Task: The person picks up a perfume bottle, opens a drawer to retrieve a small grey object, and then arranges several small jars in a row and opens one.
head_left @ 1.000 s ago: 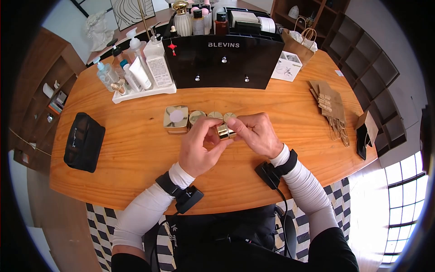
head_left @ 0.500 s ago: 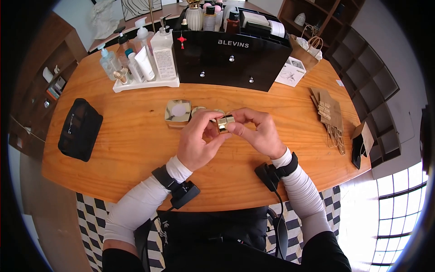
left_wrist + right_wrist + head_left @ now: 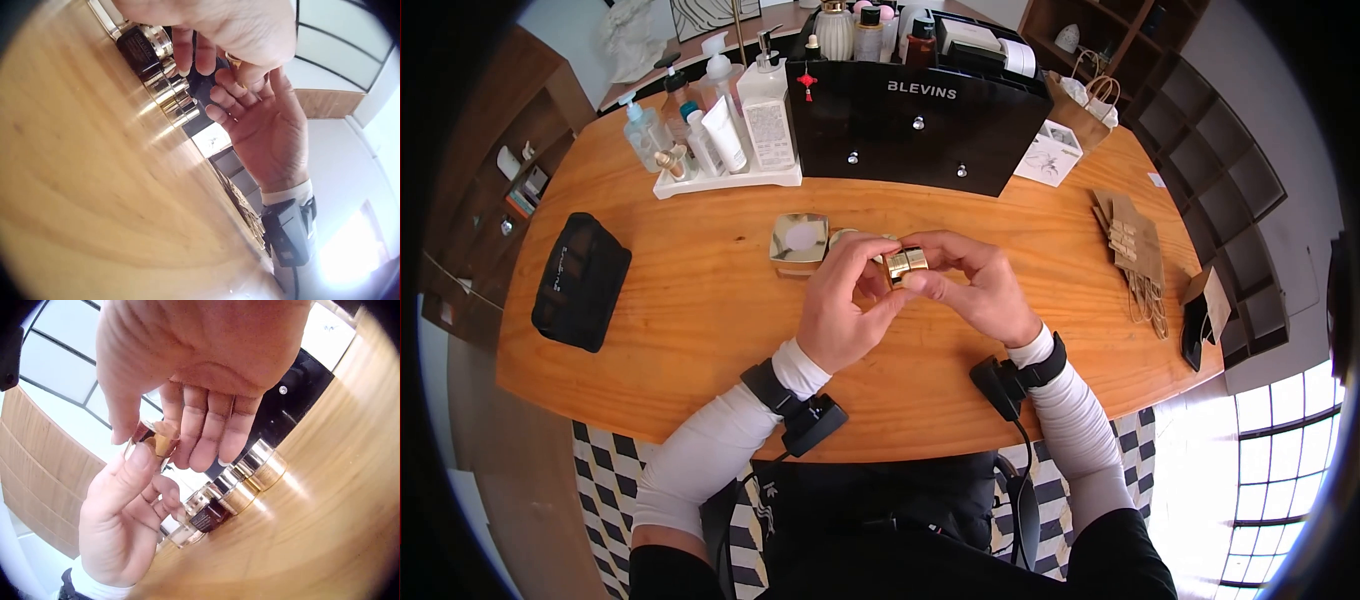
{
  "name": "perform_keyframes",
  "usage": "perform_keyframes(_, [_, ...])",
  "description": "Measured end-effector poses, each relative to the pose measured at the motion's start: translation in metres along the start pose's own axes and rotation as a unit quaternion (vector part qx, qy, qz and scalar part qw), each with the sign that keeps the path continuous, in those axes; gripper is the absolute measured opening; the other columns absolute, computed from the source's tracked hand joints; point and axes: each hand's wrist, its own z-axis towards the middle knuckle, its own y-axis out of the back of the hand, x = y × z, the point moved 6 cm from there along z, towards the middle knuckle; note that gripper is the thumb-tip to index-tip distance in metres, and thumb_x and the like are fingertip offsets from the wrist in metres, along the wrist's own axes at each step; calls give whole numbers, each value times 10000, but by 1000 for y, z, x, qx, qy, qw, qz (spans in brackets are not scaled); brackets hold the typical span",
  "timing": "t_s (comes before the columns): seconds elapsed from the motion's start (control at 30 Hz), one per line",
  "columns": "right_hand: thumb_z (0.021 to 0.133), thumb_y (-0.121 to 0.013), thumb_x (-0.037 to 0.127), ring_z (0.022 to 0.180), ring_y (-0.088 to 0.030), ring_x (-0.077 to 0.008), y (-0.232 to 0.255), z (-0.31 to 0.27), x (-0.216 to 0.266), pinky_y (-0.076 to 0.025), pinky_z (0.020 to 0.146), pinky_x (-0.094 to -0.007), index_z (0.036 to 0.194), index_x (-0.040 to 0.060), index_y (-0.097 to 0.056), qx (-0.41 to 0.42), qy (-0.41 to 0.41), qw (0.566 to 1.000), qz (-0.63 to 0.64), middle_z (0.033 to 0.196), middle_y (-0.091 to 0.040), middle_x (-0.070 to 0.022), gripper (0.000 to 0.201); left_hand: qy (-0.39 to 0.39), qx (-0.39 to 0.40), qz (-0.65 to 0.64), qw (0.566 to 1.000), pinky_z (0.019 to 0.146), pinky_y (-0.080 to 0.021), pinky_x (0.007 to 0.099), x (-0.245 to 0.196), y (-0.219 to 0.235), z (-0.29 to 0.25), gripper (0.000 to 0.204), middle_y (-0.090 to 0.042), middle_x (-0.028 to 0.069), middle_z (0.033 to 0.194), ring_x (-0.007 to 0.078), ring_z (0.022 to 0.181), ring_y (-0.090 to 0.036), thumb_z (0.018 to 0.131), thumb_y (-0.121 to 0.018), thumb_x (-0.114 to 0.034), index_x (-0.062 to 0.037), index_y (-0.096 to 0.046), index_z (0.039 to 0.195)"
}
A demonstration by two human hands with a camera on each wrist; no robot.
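Both the left hand [image 3: 840, 300] and the right hand [image 3: 975, 285] pinch one small gold jar [image 3: 904, 262] from opposite ends, lifted above the wooden table [image 3: 700, 300] before the row of gold jars [image 3: 800, 240], seemingly to twist it

My wooden table [image 3: 700, 300] had a black pouch [image 3: 580, 282], gold jars [image 3: 800, 240] (lined up), black organizer [image 3: 915, 125], paper bags [image 3: 1135, 245].

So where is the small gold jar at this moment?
In the head view the small gold jar is held above the table between the left hand and the right hand, just in front of the row of gold jars.
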Motion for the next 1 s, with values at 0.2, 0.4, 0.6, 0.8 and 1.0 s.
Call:
perform_keyframes(0.2, [922, -779, 190, 823, -652, -112, 1, -2, -4, -530, 745, -288, 1124, -44, -695, 19, -49, 999, 0, 884, -719, -72, 321, -11, 6, 15, 1000, 686, -541, 247, -2, -2, -1, 469, -609, 92, 1176, 115, 769, -625, 787, -828, 1, -11, -629, 1212])
perform_keyframes(0.4, [895, -802, 180, 733, -607, -85, 5, -2, -12, -506, 697, -264, 1051, -64, -688, -28, -34, 999, -16, 783, -673, -42, 312, 8, -3, -15, 1000, 643, -531, 251, -4, -7, 1, 443, -591, 83, 1116, 111, 744, -600, 820, -793, 20, -22, -615, 1224])
perform_keyframes(0.6, [858, -830, 242, 658, -539, -72, 59, 7, -16, -482, 646, -247, 1008, -35, -700, -181, 6, 977, -114, 722, -618, -7, 340, 40, -11, -38, 998, 677, -506, 219, 12, -3, -2, 319, -605, 74, 1092, 79, 772, -588, 947, -682, 13, -8, -594, 1253])
perform_keyframes(0.8, [797, -867, 264, 580, -506, -88, 84, 8, -16, -460, 570, -261, 977, 27, -716, -173, 10, 942, -289, 653, -573, -12, 334, 8, -14, -6, 1000, 653, -491, 234, 7, -2, 0, 93, -628, 60, 907, 105, 721, -597, 952, -676, 10, 11, -652, 1041])
perform_keyframes(1.0, [768, -867, 278, 595, -592, -164, 74, 6, -27, -492, 590, -304, 948, 80, -722, -55, -56, 941, -328, 681, -635, -40, 304, 23, -31, 12, 999, 597, -453, 255, 5, 3, -1, 85, -615, 65, 746, 130, 640, -563, 970, -679, -55, 12, -644, 933])
